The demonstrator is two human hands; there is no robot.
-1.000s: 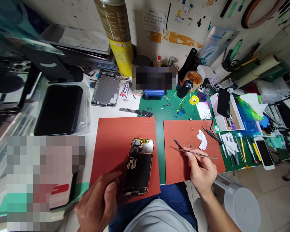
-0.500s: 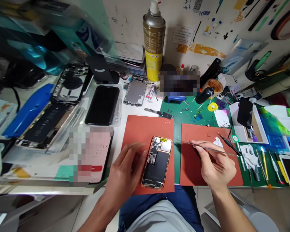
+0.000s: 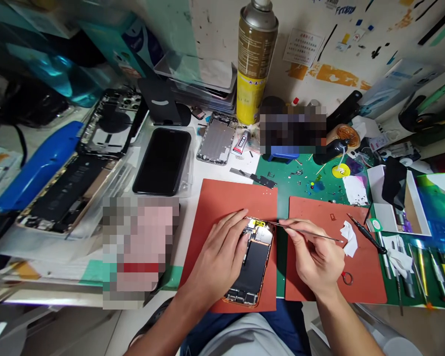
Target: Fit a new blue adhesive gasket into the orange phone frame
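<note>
An opened phone (image 3: 255, 262) with a black battery and bare circuit parts lies on the left red-brown mat (image 3: 207, 202). My left hand (image 3: 222, 252) rests over its left side, fingers stretched toward the top edge and covering part of the board. Pinched in my right hand (image 3: 317, 252) is a thin metal tool (image 3: 315, 233), which looks like tweezers. Its tip reaches the phone's top right corner, near a yellow part; whether it touches is too small to tell. My right hand is above the left edge of the right mat (image 3: 371, 277).
Black phone (image 3: 162, 160) and opened phone housing (image 3: 65, 193) lie at the left. A tall spray can (image 3: 257, 64) stands behind the mats. Tissue (image 3: 349, 238), a black-handled tool (image 3: 367, 233) and a small ring (image 3: 347, 278) lie right; further tools (image 3: 422, 272) line the right edge.
My left hand has moved right onto the phone's left side. My right hand has brought the thin tool left to the phone's top corner. The view has shifted slightly, and a ring now shows.
</note>
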